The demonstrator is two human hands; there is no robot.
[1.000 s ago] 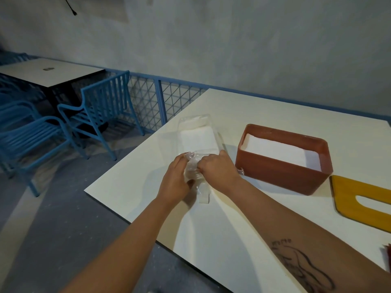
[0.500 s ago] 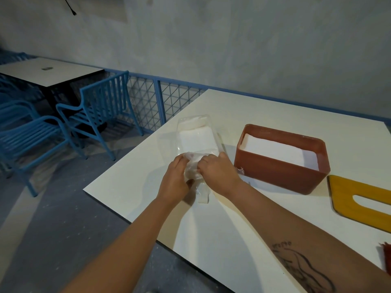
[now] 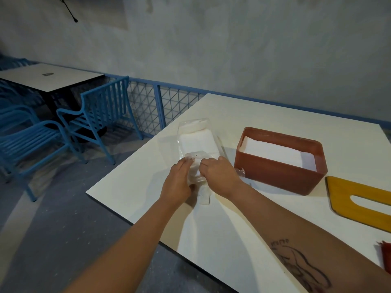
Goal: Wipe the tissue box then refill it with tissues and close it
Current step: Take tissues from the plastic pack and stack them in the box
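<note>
Tattooed right forearm point(image 3: 296, 256) crosses the near edge of the white desk point(image 3: 211, 240). Red item point(image 3: 385, 259) clipped at the right frame edge, can't identify. Left hand point(image 3: 179, 182) and right hand point(image 3: 220, 174) meet near the desk's left side. Fingers of both are curled, pinching the near end of the tissue pack point(image 3: 196, 142): clear plastic wrap, white stack inside, lying flat, long axis running away from the camera. A white strip point(image 3: 204, 199) sticks out toward the camera below the hands. Tissue box point(image 3: 279, 178), red-brown, open-topped, upright, sits just right of the pack; white tissues point(image 3: 279, 154) fill it close to the rim. Yellow lid point(image 3: 359, 199) with a slot cut lies flat right of the box, not on it. Left of the desk: grey floor point(image 3: 53, 229), blue slatted chairs point(image 3: 101, 111), a second white-topped table point(image 3: 48, 77). Blue mesh railing point(image 3: 165, 108) behind the desk's far-left corner. Bare grey wall point(image 3: 232, 49) at the back, black cable point(image 3: 69, 9) hanging top left.
</note>
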